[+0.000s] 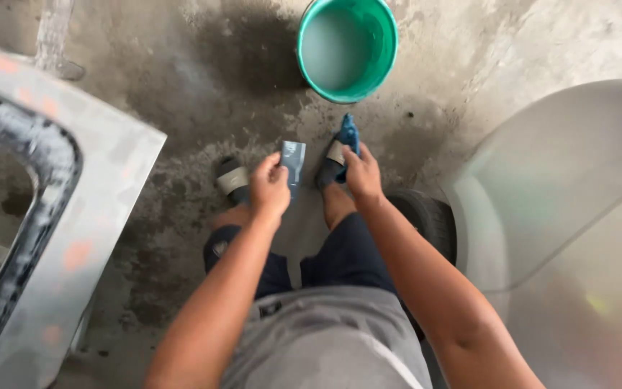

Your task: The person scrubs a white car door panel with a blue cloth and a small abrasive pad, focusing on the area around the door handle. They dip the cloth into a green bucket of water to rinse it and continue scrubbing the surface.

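My left hand (pixel 270 189) grips a small grey-blue rectangular sheet (pixel 293 161), held upright above my left foot. My right hand (pixel 362 173) is closed around a blue cloth-like thing (pixel 348 134) whose end sticks out toward a green bucket (pixel 383 54). The bucket stands on the wet concrete just ahead of both hands and holds cloudy grey water. Both hands hover over my feet in grey sandals (pixel 231 179).
A sanded grey car panel with a dark window opening (pixel 102 187) lies at the left. A curved grey car body part (pixel 563 187) fills the right side. A dark tyre (pixel 430 220) sits under my right arm. The concrete floor (pixel 203 86) is wet and stained.
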